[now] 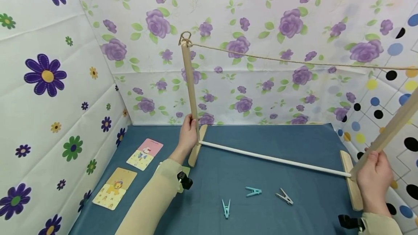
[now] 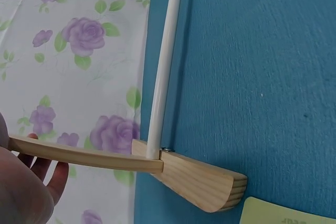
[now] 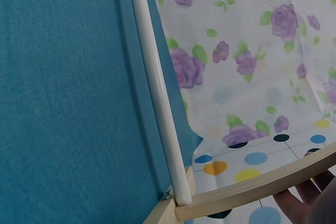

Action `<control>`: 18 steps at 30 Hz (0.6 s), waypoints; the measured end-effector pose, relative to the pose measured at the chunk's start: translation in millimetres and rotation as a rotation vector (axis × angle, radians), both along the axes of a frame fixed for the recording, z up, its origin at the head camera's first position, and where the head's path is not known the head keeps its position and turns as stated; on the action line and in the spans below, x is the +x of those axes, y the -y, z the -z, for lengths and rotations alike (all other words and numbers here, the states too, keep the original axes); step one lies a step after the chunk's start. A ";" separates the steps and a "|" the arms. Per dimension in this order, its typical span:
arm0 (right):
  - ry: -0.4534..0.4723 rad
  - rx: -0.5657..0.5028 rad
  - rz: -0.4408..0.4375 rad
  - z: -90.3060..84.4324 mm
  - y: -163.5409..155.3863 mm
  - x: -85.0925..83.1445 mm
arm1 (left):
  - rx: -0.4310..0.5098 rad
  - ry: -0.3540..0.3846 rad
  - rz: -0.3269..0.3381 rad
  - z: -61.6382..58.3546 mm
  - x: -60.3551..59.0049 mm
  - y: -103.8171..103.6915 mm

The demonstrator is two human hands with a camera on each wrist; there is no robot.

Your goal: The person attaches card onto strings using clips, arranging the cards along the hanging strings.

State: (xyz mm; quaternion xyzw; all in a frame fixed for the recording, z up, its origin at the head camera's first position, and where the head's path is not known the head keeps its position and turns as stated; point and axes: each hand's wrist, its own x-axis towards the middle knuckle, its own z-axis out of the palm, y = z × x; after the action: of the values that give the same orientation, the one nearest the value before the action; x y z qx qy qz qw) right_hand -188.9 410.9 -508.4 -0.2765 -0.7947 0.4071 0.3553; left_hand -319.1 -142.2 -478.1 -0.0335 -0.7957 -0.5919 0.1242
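A small wooden drying rack stands on the blue cloth, its two uprights joined low down by a white rod (image 1: 274,159) and at the top by a sagging twine (image 1: 277,59). My left hand (image 1: 187,137) grips the left upright (image 1: 190,79) just above its wooden foot (image 2: 202,182). At the other end my right hand (image 1: 375,177) holds the right upright (image 1: 390,130) low, near the right foot (image 1: 352,188). Fingers of each hand curl behind the wood in the wrist views. The twine is tied in a looped knot (image 1: 185,40) on the left post.
In front of the rack lie two teal clothespins (image 1: 226,209) and a grey clothespin (image 1: 285,196). On the left are a pink-and-yellow card (image 1: 145,154) and a lion card (image 1: 114,188). Another card (image 1: 185,170) is partly hidden by my left sleeve. Patterned cloth walls enclose the table.
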 end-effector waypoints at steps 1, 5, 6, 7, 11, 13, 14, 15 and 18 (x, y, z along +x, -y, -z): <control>0.000 0.007 -0.005 0.1 0.2 -1.8 | 0.005 0.000 -0.002 0.2 0.9 1.3; 0.038 -0.001 -0.035 -2.4 -1.2 -9.5 | 0.025 -0.008 -0.008 0.5 3.8 5.4; 0.056 -0.012 -0.044 -3.5 -1.4 -11.2 | 0.025 -0.013 -0.011 0.7 4.4 6.2; 0.068 -0.017 -0.053 -4.5 -1.8 -13.3 | 0.028 -0.018 -0.014 1.4 4.2 7.1; 0.129 -0.036 -0.082 -6.9 -2.4 -21.6 | 0.022 -0.034 -0.031 3.5 4.5 11.2; 0.150 -0.025 -0.099 -7.6 -3.2 -25.6 | 0.017 -0.039 -0.043 5.1 4.1 13.9; 0.164 -0.019 -0.108 -7.8 -3.5 -27.5 | 0.016 -0.041 -0.050 5.4 4.4 15.2; 0.174 -0.010 -0.117 -8.1 -3.8 -29.4 | 0.017 -0.041 -0.056 6.0 4.5 16.7; 0.192 0.012 -0.149 -9.2 -3.9 -34.7 | 0.012 -0.047 -0.076 6.3 6.1 21.1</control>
State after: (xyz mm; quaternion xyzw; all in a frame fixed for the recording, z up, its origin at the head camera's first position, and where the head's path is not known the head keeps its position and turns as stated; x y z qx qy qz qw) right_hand -223.7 414.8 -499.1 -0.2521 -0.8458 0.3995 0.2480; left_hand -312.9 -163.3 -484.5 -0.0164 -0.7898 -0.5905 0.1653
